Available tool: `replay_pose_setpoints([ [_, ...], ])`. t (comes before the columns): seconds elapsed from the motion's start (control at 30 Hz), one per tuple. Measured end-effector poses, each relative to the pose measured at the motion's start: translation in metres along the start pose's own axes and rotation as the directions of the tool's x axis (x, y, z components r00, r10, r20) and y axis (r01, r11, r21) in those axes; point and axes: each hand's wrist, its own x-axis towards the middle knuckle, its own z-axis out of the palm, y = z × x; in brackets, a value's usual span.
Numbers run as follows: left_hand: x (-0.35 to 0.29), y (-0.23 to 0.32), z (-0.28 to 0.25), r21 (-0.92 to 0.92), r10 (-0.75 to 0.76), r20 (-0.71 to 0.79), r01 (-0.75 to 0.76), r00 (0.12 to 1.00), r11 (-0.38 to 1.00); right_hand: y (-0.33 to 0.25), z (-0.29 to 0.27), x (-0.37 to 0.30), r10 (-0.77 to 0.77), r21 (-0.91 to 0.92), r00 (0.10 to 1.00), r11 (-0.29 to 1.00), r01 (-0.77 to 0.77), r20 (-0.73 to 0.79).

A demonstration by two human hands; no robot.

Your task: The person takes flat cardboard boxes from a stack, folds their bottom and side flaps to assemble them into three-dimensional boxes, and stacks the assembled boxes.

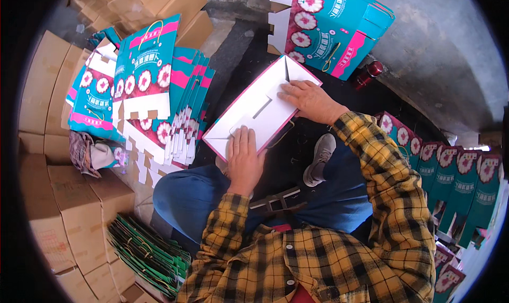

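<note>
A carton box (pixel 252 112) with white bottom flaps and pink edges lies in front of me, bottom side up. Its flaps are folded in, and a narrow slot shows in the middle. My left hand (pixel 245 157) rests on the near end, fingers stretched out flat over the white board. Across the far right part, my right hand (pixel 312 100) lies with its fingers extended on the flaps near the corner. A bit of cord loop shows beside the box's right edge. The box's printed sides are hidden beneath it.
Flat teal printed cartons (pixel 143 75) are stacked at the left, beside brown cardboard boxes (pixel 79 207). More teal cartons (pixel 339 27) stand at the far right, near a red flask (pixel 367 75). Set-up boxes (pixel 464 181) line the right side. Green corded bundles (pixel 148 252) lie lower left.
</note>
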Motion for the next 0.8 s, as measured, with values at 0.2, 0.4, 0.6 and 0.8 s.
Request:
replay_pose_setpoints([
  [0.2,-0.003,-0.006,0.003,-0.090,-0.017,0.065,0.023,0.998,0.996,0.001,0.008,0.005,0.035,0.064,0.979,0.997,-0.048,0.199],
  [0.4,-0.001,-0.007,0.007,-0.116,-0.003,0.061,0.010,0.998,0.993,0.006,0.004,0.008,0.020,0.083,0.956,0.995,-0.046,0.292],
  [0.6,-0.009,-0.020,-0.014,-0.135,0.010,-0.244,-0.045,0.970,0.990,0.016,-0.018,0.003,0.137,0.442,0.989,0.885,-0.147,0.054],
  [0.8,-0.001,-0.108,0.008,-0.779,-0.689,-0.010,0.427,0.724,0.460,0.081,0.015,-0.012,0.607,0.625,0.792,0.644,-0.442,-0.065],
])
